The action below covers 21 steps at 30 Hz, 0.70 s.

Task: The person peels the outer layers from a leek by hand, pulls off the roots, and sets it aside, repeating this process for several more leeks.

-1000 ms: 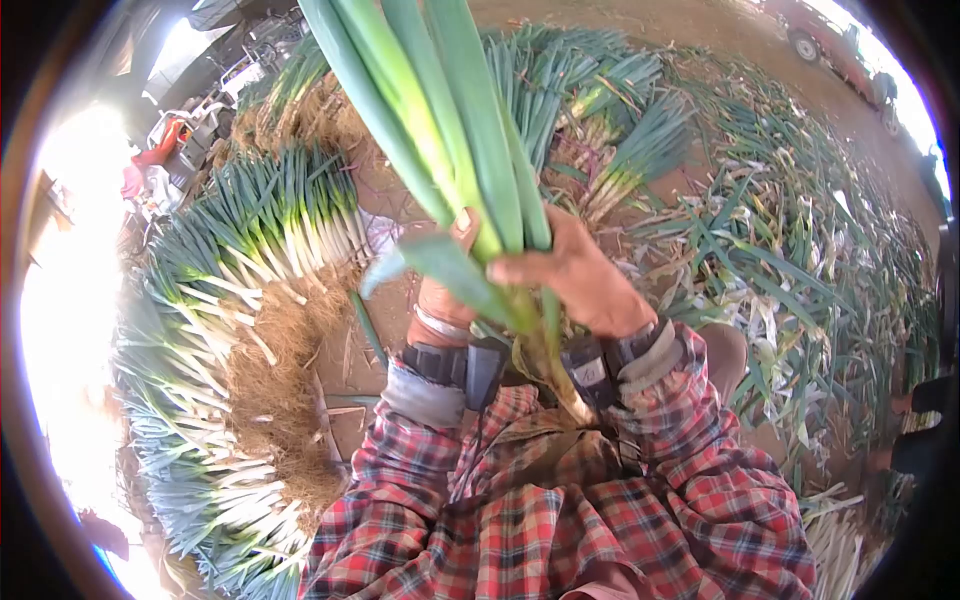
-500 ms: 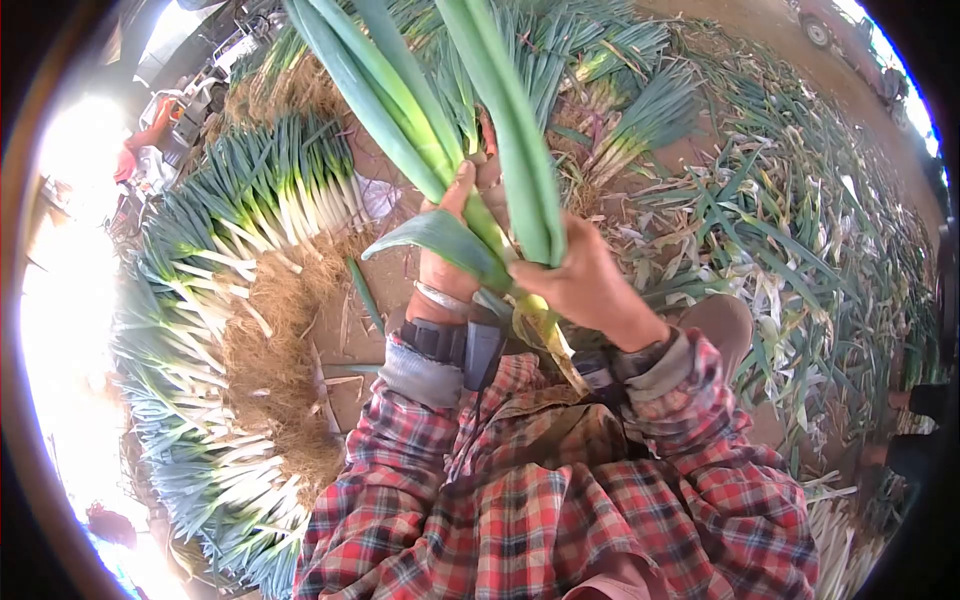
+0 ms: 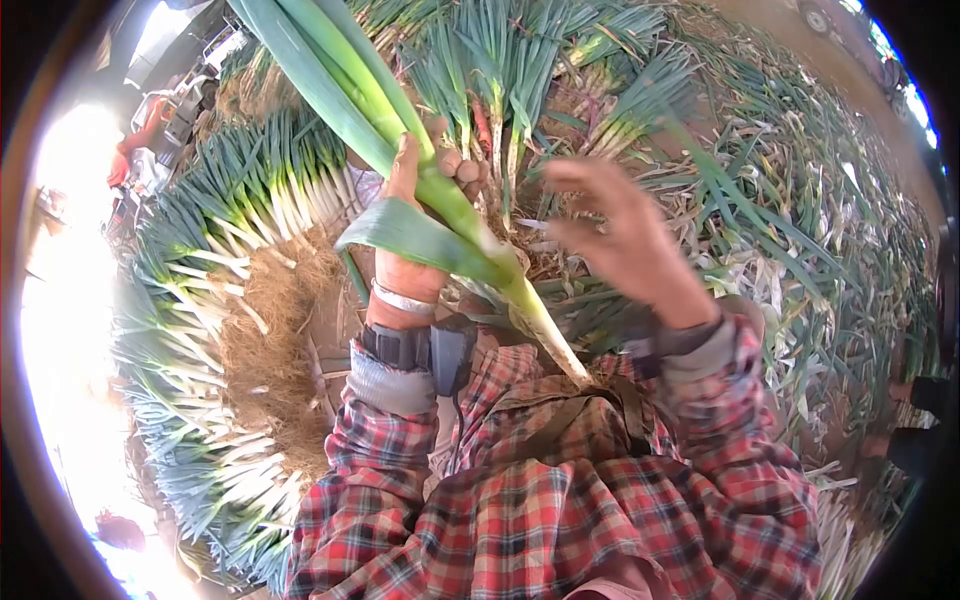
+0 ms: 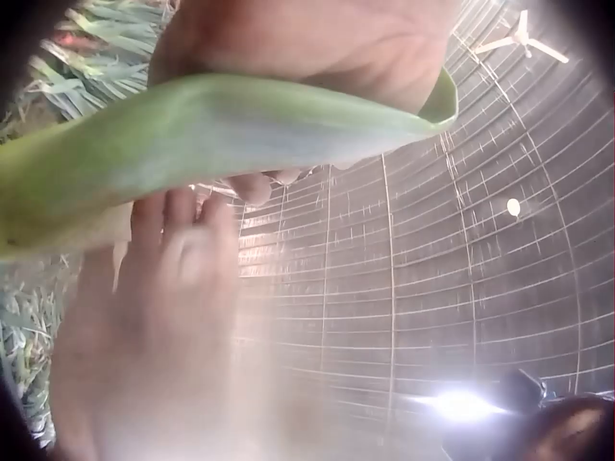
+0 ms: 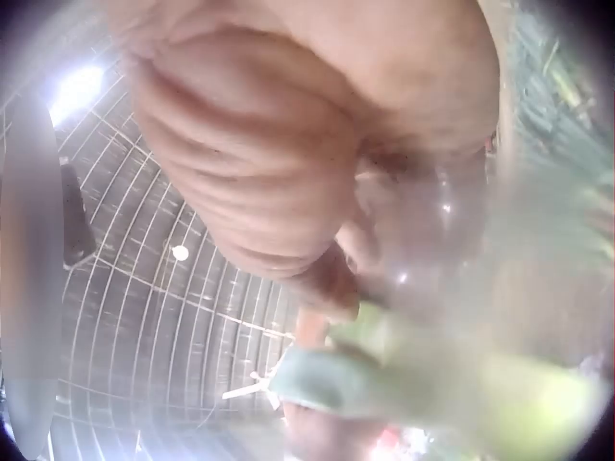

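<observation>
In the head view a thick leek (image 3: 450, 205) slants across the middle, its green leaves up and left, its pale root end down near the shirt. My left hand (image 3: 408, 276) grips it around the upper stalk, thumb along the leaves, while one folded leaf (image 3: 415, 235) hangs over the palm. To the right, my right hand (image 3: 630, 235) is apart from the leek, blurred, its fingers loosely bent with nothing seen in them. A blurred green leaf (image 3: 735, 195) lies or hangs beyond it. The left wrist view shows the leaf (image 4: 288, 125) crossing my left hand (image 4: 307, 38).
A curved row of leeks (image 3: 215, 265) with brown roots (image 3: 270, 340) lies on the left. More leeks (image 3: 490, 70) lie ahead, some in bundles (image 3: 645, 105). Loose leaves and trimmings (image 3: 800, 240) cover the ground at right. A vehicle wheel (image 3: 815, 17) shows at the top right.
My right hand has let go of the leaves and moved right, away from the stalk. My left hand has shifted left with the leek, which now has fewer leaves.
</observation>
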Each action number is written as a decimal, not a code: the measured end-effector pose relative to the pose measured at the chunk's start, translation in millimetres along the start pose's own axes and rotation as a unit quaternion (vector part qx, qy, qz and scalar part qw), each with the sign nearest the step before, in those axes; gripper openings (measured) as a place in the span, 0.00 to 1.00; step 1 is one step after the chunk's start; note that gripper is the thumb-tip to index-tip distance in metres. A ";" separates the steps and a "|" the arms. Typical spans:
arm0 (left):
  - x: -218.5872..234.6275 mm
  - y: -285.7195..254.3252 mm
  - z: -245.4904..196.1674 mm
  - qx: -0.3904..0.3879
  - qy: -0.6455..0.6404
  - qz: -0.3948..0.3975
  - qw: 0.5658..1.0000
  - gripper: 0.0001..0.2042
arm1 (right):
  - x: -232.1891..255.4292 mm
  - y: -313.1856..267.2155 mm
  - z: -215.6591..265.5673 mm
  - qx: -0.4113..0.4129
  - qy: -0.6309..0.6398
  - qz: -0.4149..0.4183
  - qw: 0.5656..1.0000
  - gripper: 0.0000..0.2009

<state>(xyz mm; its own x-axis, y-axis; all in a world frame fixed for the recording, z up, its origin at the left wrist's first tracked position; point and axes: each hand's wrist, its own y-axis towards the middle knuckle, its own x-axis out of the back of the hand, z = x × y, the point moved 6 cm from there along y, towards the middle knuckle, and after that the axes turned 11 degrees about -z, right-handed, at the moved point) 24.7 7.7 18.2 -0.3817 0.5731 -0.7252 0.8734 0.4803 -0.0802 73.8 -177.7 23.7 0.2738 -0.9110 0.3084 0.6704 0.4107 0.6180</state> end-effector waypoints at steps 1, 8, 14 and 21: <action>-9.8 -4.6 -0.4 -0.013 0.017 0.006 1.000 0.18 | -19.0 4.8 18.5 0.107 0.018 -0.018 0.994 0.20; -3.6 -1.6 5.0 -0.021 0.044 0.011 0.999 0.19 | -45.4 -5.1 27.0 0.031 0.056 0.081 0.995 0.16; -22.9 -12.5 18.5 -0.009 -0.006 0.002 1.000 0.17 | -35.0 -1.8 34.9 0.070 0.023 0.006 0.997 0.21; -6.0 -6.6 22.2 -0.035 0.056 0.020 0.998 0.18 | -48.6 -16.7 27.1 0.023 -0.032 0.103 0.994 0.23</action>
<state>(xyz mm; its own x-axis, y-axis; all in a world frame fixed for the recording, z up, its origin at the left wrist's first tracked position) 28.0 -13.6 7.9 -0.3824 0.6613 -0.6453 0.8664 0.4994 -0.0016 30.6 -139.2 17.9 0.3576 -0.8034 0.4761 0.5711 0.5915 0.5692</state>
